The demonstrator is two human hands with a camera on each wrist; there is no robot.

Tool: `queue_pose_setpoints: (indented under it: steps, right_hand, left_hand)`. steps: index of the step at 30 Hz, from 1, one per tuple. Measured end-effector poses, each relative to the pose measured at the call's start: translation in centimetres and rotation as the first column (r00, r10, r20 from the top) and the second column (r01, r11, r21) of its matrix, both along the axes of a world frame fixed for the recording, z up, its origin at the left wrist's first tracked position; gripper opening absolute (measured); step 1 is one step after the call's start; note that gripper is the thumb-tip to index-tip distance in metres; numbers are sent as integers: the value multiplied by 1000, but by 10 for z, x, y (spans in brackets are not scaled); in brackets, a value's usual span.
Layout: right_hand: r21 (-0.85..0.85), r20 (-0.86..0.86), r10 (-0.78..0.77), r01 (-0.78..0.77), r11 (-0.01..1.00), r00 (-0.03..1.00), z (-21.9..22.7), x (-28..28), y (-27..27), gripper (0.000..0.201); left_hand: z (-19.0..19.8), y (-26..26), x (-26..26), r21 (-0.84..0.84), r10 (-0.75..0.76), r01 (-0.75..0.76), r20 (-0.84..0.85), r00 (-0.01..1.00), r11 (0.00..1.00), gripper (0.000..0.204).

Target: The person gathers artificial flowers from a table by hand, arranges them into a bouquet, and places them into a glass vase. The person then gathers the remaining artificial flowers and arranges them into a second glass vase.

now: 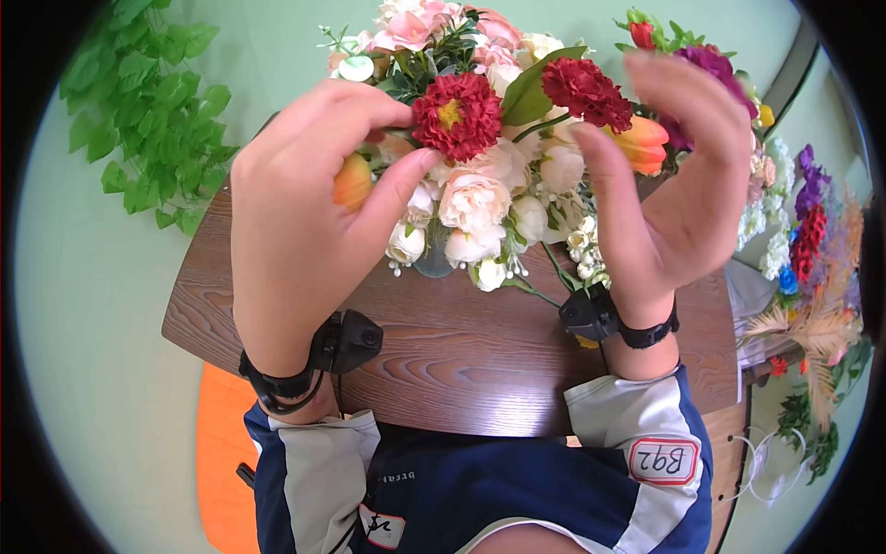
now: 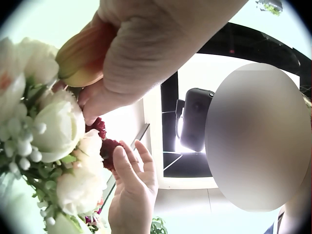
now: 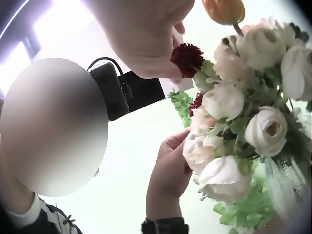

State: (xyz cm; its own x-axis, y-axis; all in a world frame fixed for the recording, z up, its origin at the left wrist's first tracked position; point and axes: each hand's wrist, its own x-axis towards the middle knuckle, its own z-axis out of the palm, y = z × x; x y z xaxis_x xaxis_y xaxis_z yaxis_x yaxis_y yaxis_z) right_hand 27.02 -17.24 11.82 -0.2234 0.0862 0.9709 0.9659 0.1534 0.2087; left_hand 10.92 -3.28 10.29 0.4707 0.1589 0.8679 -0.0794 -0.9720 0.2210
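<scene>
A bouquet of cream and pink roses (image 1: 474, 203) stands in a vase in front of me. My left hand (image 1: 305, 203) pinches a red flower with a yellow centre (image 1: 452, 115) at its left edge, thumb and forefinger tips against the petals. An orange tulip (image 1: 352, 183) shows behind that hand's thumb. On the right, my right hand (image 1: 678, 185) is spread, thumb apart from the slightly blurred fingers, close beside a second red flower (image 1: 588, 92) on a bent stem. Another orange tulip (image 1: 643, 145) lies between its thumb and fingers in the head view.
The bouquet stands on a dark wooden table (image 1: 443, 360). Green leafy vines (image 1: 148, 120) hang on the wall at left. More purple, red and white artificial flowers (image 1: 808, 231) stand at the right. An orange seat (image 1: 221, 452) is at lower left.
</scene>
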Motion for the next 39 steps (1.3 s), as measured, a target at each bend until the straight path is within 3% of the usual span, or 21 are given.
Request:
queue_pose_setpoints:
  steps: [3,8,10,22,25,27,29,30,31,32,33,35,36,37,39]
  right_hand:
    - [-137,27,98,-93,986,995,-9,2,-2,21]
    - [-115,-22,93,-95,989,995,-18,4,6,20]
    - [-115,-6,99,-99,988,995,-20,6,5,20]
    - [-256,110,128,-96,962,986,-28,14,-25,18]
    - [-82,-64,165,-170,982,984,-41,42,-47,9]
    - [-55,-308,220,-248,967,926,-49,64,-56,11]
    - [-117,-510,-11,-56,992,860,-56,79,-50,19]
    - [-168,-632,-76,-41,985,772,-67,97,-46,19]
    - [-235,-724,-116,-85,968,679,-74,109,-39,21]
    - [-364,-734,-246,-61,929,633,-86,123,-30,22]
    - [-478,-767,-337,-137,868,546,-97,127,-22,21]
    - [-709,-552,-404,-156,687,729,-131,146,-2,23]
    - [-856,-434,-487,-177,486,758,-132,143,7,34]
    - [-857,-368,-420,-128,499,829,-144,146,15,41]
    - [-841,-413,-379,-187,508,828,-172,166,36,44]
  left_hand:
    - [4,-6,-1,25,22,-23,44,999,999,24]
    - [11,-17,0,70,-14,10,50,999,998,24]
    - [9,-15,2,208,-55,57,-14,998,976,21]
    - [3,-15,0,110,-19,20,-9,1000,994,18]
    - [5,-16,-3,115,7,-6,-11,1000,993,17]
    - [7,-18,-3,122,10,-9,-8,1000,993,17]
    - [6,-18,-3,131,-1,3,-12,1000,991,16]
    - [6,-19,-3,115,14,-14,3,1000,993,16]
    - [6,-20,-2,98,31,-32,19,999,995,15]
    - [5,-19,3,140,3,-17,98,995,990,18]
    - [6,-21,4,144,-4,-10,93,996,989,18]
    - [8,-25,2,131,62,-73,92,994,989,19]
    - [8,-23,-1,116,65,-75,91,994,990,19]
    - [8,-23,0,127,57,-68,90,994,990,19]
    - [8,-24,1,100,69,-77,73,995,992,19]
